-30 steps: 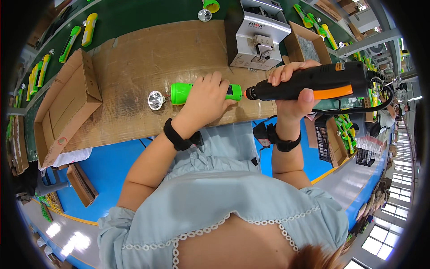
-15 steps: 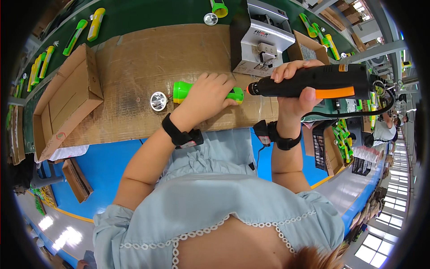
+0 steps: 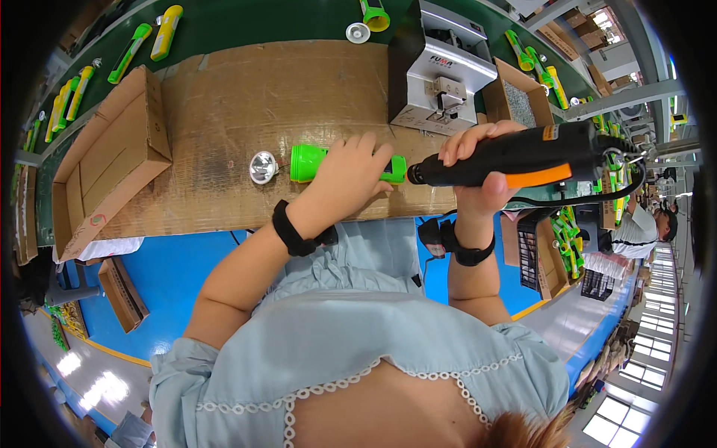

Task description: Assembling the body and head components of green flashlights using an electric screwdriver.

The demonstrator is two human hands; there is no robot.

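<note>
A green flashlight body (image 3: 305, 163) lies sideways on the cardboard sheet, its wide end to the left. My left hand (image 3: 347, 178) is closed over its middle and hides much of it. Beside the wide end sits a shiny round reflector (image 3: 263, 168), which a short wire seems to join to the body. My right hand (image 3: 487, 193) grips a black electric screwdriver (image 3: 515, 155) with an orange strip, held level. The tool's tip meets the narrow right end of the flashlight; whether a screw is there I cannot see.
A grey and black machine (image 3: 441, 71) stands behind my right hand, with a cardboard box of small metal parts (image 3: 520, 104) beside it. An open cardboard box (image 3: 112, 168) is at the left. Several flashlights (image 3: 166, 33) line the green bench. A cord trails from the screwdriver.
The screwdriver has moved left and slightly down, closing the gap to the flashlight's narrow end. The flashlight has turned a little under my left hand, so less of its yellow side shows.
</note>
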